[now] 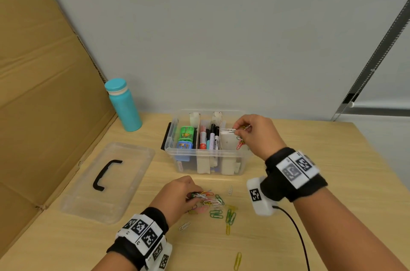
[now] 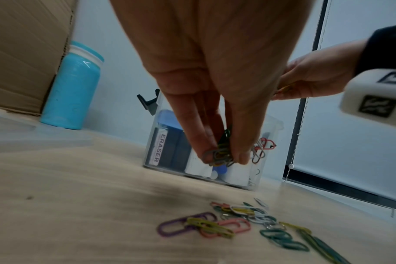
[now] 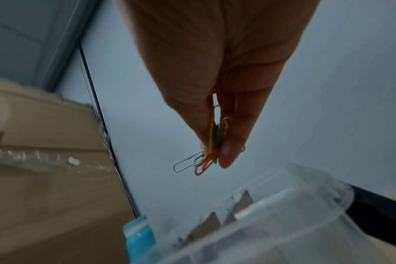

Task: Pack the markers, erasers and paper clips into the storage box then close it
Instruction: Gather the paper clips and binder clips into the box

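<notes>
A clear storage box [image 1: 170, 137] stands open on the table, split by cardboard dividers. Erasers [image 1: 186, 134] fill its left compartment, markers [image 1: 209, 137] the middle one. My right hand [image 1: 240, 128] hovers over the right compartment and pinches a bunch of coloured paper clips [image 3: 216, 141]; a few clips [image 1: 240, 143] lie in that compartment. My left hand [image 1: 196, 195] is down at the loose pile of paper clips [image 1: 219, 206] in front of the box and pinches several clips [image 2: 222, 153] just above the table. The clear lid [image 1: 106, 182] lies to the left.
A turquoise bottle [image 1: 123, 105] stands at the back left beside a cardboard sheet [image 1: 44, 93]. A black cable [image 1: 297, 233] trails from my right wrist camera across the table. Stray clips [image 1: 237, 260] lie near the front edge.
</notes>
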Demonstrator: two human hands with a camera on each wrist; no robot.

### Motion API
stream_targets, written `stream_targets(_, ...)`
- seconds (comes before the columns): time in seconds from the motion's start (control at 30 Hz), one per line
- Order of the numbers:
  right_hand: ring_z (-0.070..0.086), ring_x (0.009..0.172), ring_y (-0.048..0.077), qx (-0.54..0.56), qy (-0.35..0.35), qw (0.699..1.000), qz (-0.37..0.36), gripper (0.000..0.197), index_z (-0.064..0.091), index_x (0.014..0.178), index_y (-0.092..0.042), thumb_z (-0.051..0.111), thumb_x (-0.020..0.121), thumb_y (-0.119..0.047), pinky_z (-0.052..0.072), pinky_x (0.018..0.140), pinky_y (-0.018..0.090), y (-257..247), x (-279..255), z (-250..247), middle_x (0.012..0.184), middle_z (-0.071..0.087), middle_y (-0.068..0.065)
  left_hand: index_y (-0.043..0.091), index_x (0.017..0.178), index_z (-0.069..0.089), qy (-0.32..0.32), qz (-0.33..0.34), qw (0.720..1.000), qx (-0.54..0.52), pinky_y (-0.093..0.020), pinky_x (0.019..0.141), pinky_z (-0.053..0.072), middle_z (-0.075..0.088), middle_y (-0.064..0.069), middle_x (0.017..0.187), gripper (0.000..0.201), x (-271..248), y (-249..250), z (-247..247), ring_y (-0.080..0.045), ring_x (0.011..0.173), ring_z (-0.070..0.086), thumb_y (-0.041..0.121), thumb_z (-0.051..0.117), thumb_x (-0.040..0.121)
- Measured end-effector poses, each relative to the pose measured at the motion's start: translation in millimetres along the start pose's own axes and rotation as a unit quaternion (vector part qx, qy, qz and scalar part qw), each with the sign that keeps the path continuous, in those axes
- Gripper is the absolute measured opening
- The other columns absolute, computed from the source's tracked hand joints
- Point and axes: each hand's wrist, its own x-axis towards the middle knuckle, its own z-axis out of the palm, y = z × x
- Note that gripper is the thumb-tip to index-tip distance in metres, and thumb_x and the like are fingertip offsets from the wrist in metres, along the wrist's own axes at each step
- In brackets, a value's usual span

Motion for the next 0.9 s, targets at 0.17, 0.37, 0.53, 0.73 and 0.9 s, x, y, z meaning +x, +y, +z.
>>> stream_targets(0.17,0.066,0.077,0.021,-0.14,-0.044,0.989,-0.001,0.013,0.068,0.089,-0.011,0.057,0.089,-0.004,0.054,0.076,0.03,15,26,31,0.093,0.067,0.008,0.033,0.121,0.063,-0.006,-0.004,1.0,-0.008,-0.017,0.081,0.048,0.058,0.011,0.103,0.032,-4,-1,1,-0.004,0.09,0.056,0.027,0.06,0.089)
stream_targets(0.37,0.062,0.104,0.021,-0.231,-0.177,0.957,0.016,0.029,0.066,0.114,-0.013,0.049,0.093,-0.003,0.05,0.093,0.031,19,34,42,0.119,0.065,0.007,0.035,0.12,0.063,-0.006,0.0,1.0,-0.02,-0.018,0.081,0.049,0.059,0.011,0.101,0.032,-9,-1,3,-0.004,0.089,0.057,0.026,0.06,0.089)
stream_targets(0.53,0.06,0.099,0.018,-0.167,-0.006,0.984,-0.066,0.027,0.065,0.113,-0.012,0.043,0.097,-0.012,0.045,0.081,0.022,24,-12,25,0.11,0.066,0.003,0.035,0.119,0.064,0.003,0.012,1.0,-0.024,-0.012,0.077,0.045,0.057,0.012,0.099,0.031,-11,0,2,-0.003,0.088,0.056,0.026,0.06,0.089)
stream_targets(0.73,0.052,0.116,0.011,-0.173,0.099,0.976,-0.094,0.043,0.059,0.126,-0.016,0.035,0.096,-0.035,0.048,0.092,0.024,65,-74,39,0.131,0.058,-0.004,0.031,0.118,0.063,0.052,0.062,0.996,-0.029,-0.016,0.084,0.049,0.056,0.015,0.099,0.029,6,34,-28,-0.001,0.086,0.056,0.03,0.059,0.09)
stream_targets(0.9,0.044,0.126,0.005,-0.146,0.097,0.979,-0.105,0.05,0.044,0.142,-0.02,0.029,0.097,-0.035,0.042,0.097,0.021,78,-85,51,0.149,0.039,-0.01,0.024,0.118,0.064,0.12,0.11,0.986,0.042,-0.022,0.083,0.049,0.058,0.006,0.105,0.027,61,72,-55,-0.009,0.088,0.057,0.028,0.054,0.093)
